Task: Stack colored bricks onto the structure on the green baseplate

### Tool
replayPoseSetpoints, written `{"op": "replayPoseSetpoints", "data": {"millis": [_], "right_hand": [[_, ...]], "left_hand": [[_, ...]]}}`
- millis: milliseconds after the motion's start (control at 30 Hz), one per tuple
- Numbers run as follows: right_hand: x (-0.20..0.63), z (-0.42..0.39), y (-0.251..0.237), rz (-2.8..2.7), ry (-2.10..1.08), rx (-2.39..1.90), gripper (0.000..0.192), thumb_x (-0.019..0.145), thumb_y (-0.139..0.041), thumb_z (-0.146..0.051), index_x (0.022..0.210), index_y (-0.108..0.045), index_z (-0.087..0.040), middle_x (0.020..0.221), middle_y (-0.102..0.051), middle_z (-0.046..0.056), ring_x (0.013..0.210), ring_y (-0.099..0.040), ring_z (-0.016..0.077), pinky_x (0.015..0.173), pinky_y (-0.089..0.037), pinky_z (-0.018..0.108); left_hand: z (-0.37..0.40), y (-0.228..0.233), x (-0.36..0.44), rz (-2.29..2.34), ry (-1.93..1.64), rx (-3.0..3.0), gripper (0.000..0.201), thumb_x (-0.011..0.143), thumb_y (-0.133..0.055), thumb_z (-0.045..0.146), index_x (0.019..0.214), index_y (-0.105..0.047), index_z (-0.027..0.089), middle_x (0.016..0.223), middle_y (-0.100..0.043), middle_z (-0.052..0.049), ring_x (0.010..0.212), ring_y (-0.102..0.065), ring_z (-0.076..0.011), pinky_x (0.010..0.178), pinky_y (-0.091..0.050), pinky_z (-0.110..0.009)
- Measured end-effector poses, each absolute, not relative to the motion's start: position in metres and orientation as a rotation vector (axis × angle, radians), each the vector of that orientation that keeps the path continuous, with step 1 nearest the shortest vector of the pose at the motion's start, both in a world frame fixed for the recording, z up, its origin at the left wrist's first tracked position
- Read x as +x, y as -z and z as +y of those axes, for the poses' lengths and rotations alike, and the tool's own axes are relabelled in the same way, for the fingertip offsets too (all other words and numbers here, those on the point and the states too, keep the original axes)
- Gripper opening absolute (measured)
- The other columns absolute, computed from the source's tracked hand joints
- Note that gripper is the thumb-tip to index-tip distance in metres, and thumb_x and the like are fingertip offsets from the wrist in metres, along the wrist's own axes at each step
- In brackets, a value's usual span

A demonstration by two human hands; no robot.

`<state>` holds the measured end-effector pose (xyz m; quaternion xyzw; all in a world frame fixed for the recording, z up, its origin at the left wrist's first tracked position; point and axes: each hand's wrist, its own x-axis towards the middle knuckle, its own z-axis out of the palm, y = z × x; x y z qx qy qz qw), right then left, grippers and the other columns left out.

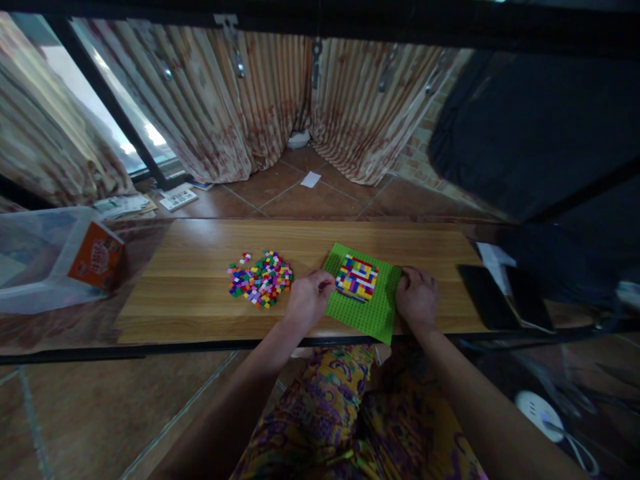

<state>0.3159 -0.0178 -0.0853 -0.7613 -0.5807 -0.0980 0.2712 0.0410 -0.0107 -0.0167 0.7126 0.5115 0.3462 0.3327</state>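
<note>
My left hand (311, 298) is closed in a pinch at the left edge of the green baseplate (367, 323). A small reddish toy brick seems to show at its fingertips, though it is mostly hidden. On the baseplate sits a block of multicoloured toy bricks (357, 277), with rows of red, white, blue and yellow on top. My right hand (418, 297) has its fingers curled against the right edge of the plate, gripping it. Left of my left hand lies a loose pile of small coloured bricks (265, 280).
The wooden table (190, 280) carries all this. At far left stands a clear plastic bin (40, 267) with an orange label. Dark flat devices (487, 298) lie at the right end. A black bar runs along the front edge; curtains (270, 100) hang behind.
</note>
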Motion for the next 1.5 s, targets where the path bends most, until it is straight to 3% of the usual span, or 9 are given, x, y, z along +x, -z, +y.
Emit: {"op": "replayPoseSetpoints", "data": {"millis": [367,733,867,1500], "right_hand": [[0.314,-0.018,0.084,-1.555,0.266,-2.059,0.035,0.087,-0.041,-0.023,0.107,-0.069,-0.016,0.111,-0.065,0.015,0.101,-0.053,0.0271,0.091,-0.039,0.043],[0.312,-0.019,0.082,-1.533,0.237,-2.059,0.035,0.087,-0.042,-0.023,0.108,-0.068,-0.016,0.112,-0.064,0.016,0.103,-0.051,0.0281,0.092,-0.039,0.045],[0.313,-0.018,0.082,-1.550,0.229,-2.074,0.035,0.088,-0.040,-0.023,0.108,-0.068,-0.015,0.112,-0.065,0.016,0.103,-0.051,0.0277,0.092,-0.038,0.043],[0.316,-0.018,0.085,-1.544,0.244,-2.064,0.035,0.088,-0.042,-0.023,0.109,-0.068,-0.015,0.113,-0.065,0.016,0.104,-0.052,0.0277,0.093,-0.038,0.044]], "left_hand": [[-0.006,0.025,0.051,1.375,-0.867,1.909,0.007,0.082,-0.062,0.017,0.085,-0.067,0.021,0.082,-0.069,-0.001,0.074,-0.064,-0.0126,0.068,-0.050,-0.023],[-0.006,0.029,0.048,1.345,-0.924,1.771,0.021,0.077,-0.060,0.010,0.094,-0.065,0.020,0.089,-0.072,-0.002,0.078,-0.067,-0.0135,0.074,-0.055,-0.025],[-0.002,0.033,0.046,1.306,-0.984,1.644,0.020,0.084,-0.053,0.015,0.098,-0.067,0.019,0.084,-0.072,-0.002,0.074,-0.067,-0.0131,0.068,-0.053,-0.024],[0.005,0.028,0.061,1.352,-0.968,1.515,0.012,0.079,-0.060,0.014,0.085,-0.069,0.017,0.081,-0.073,-0.003,0.073,-0.067,-0.0129,0.069,-0.051,-0.024]]}}
